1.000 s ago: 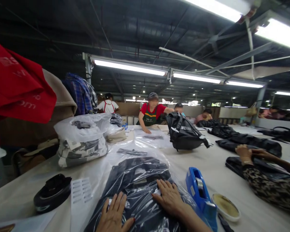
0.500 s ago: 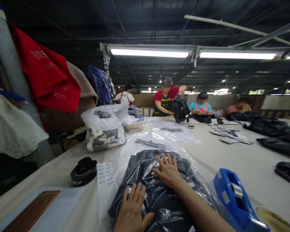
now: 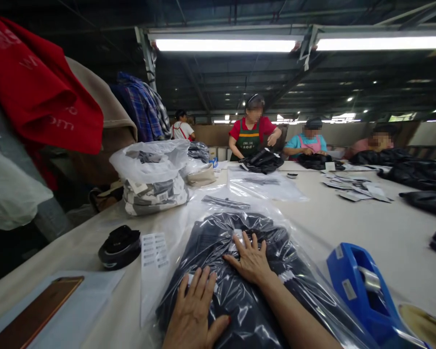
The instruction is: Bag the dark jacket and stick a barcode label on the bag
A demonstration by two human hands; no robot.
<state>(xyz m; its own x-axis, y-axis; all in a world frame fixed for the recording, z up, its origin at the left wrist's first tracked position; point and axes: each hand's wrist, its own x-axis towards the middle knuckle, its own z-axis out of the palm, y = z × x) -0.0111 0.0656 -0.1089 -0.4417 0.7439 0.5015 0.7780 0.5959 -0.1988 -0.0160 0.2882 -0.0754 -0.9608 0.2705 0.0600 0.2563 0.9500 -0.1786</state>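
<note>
A folded dark garment [image 3: 236, 295] lies inside a clear plastic bag [image 3: 189, 208] on the table in front of me. My left hand [image 3: 198, 308] rests flat on the near left part of the bag, its fingers apart. Farther up, my right hand [image 3: 250, 259] presses on the bag with fingers spread, next to a small white label [image 3: 238, 237] showing through the plastic. Both palms are hidden against the bag. Neither hand grasps anything.
A blue tape dispenser [image 3: 363, 286] stands to the right. On the left are a barcode sticker sheet [image 3: 154, 257], a black round object [image 3: 119, 247] and a phone [image 3: 36, 310]. A stuffed plastic bag [image 3: 152, 179] sits behind. Across the table a person [image 3: 252, 131] handles dark clothing.
Both my hands stay spread on the bag, with only a small shift. My view has tilted down. The person opposite has lowered the dark item onto the table.
</note>
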